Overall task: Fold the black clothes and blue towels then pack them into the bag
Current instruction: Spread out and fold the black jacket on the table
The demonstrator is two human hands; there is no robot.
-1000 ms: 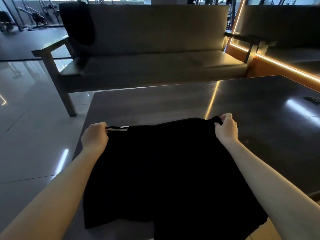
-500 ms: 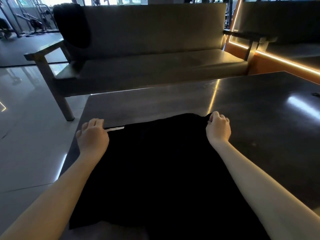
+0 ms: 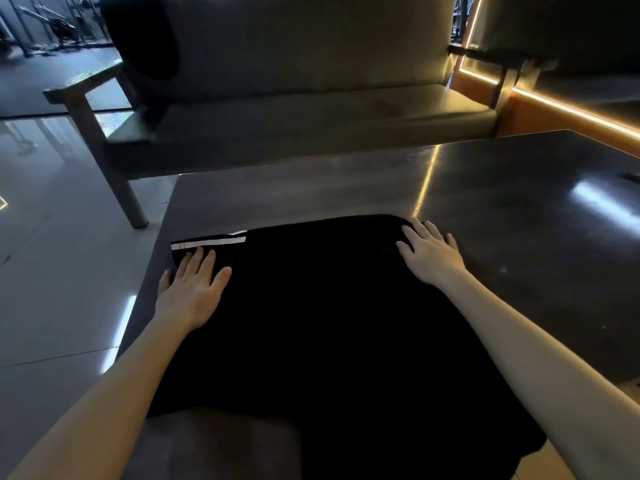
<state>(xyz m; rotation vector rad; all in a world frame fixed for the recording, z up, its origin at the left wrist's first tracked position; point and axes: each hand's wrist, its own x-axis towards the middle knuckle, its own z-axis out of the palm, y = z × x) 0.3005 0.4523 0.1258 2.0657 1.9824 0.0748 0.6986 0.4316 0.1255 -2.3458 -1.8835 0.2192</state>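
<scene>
A black garment [image 3: 322, 323] with a white stripe along its far left edge lies spread flat on the dark table [image 3: 502, 216], its near part hanging over the table's front edge. My left hand [image 3: 192, 289] rests palm down, fingers apart, on the garment's far left corner just below the stripe. My right hand [image 3: 429, 252] lies flat with spread fingers on the far right corner. Neither hand grips the cloth. No blue towel and no bag are in view.
A grey bench sofa [image 3: 311, 109] stands beyond the table, with a black cloth [image 3: 145, 36] draped over its left backrest. The shiny tiled floor [image 3: 52, 271] lies to the left. An orange-lit ledge [image 3: 568, 112] runs at the right. A small dark object [image 3: 631, 177] sits at the table's right edge.
Both hands held the garment's far corners in closed fingers a second ago. They have let go and now lie flat and open on the cloth, which rests on the table.
</scene>
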